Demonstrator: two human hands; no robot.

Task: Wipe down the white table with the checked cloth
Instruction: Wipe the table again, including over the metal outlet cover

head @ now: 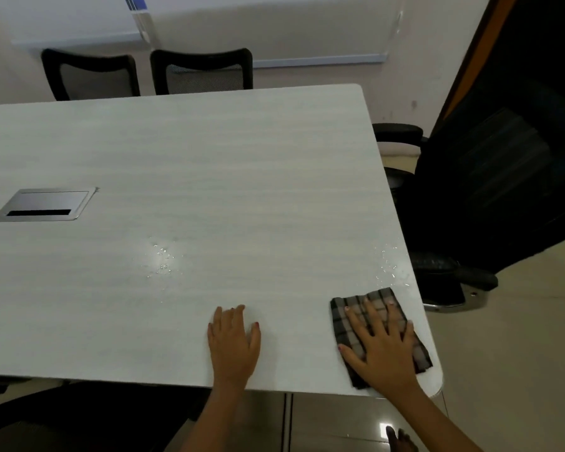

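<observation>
Right hand (384,349) is pressed flat, fingers spread, on the checked cloth (349,313) (near the corner); left hand (234,340) is laid flat on the white worktop (209,164).

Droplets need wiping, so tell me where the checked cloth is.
In the head view, the checked cloth lies at the near right corner of the white table, under the right hand, just short of the droplets by the right edge.

No text, label, brand or number can be read anywhere.
</observation>
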